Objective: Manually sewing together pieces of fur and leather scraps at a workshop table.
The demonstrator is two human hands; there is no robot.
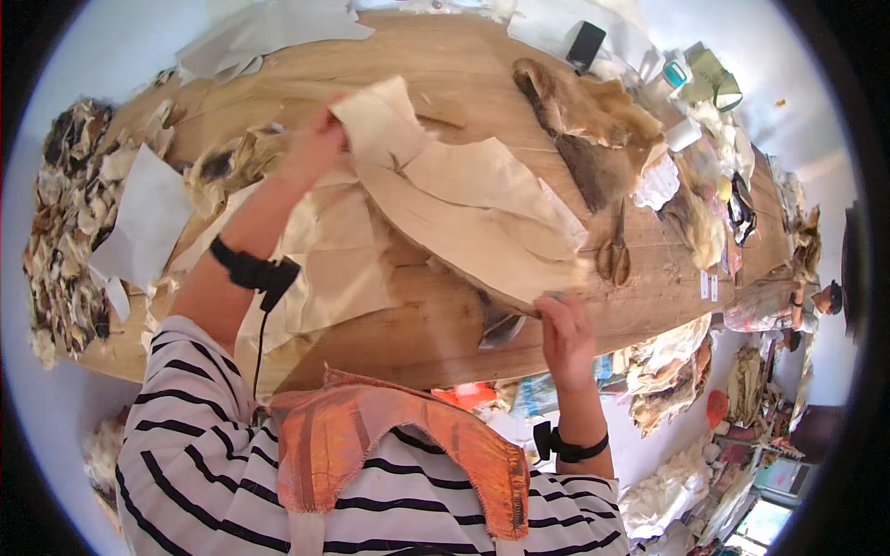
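A long cream-coloured piece of hide (482,218), its pale skin side up, stretches slantwise over the wooden table. My left hand (320,144), smeared by motion, grips its far left end. At the near right end, my right hand (567,338) is closed on the edge, with the fingers curled over it. A seam or fold runs lengthwise along the hide. Right of it, apart from my right hand, lie dark-handled scissors (615,255). Under and left of the hide, pale sheets (338,264) are spread on the table.
Fur scraps (69,241) are heaped at the far left, beside a white sheet (148,218). A brown fur pelt (593,107) lies at the back right, near a black phone (586,46). Further right are a white cup (684,135) and another person (811,306).
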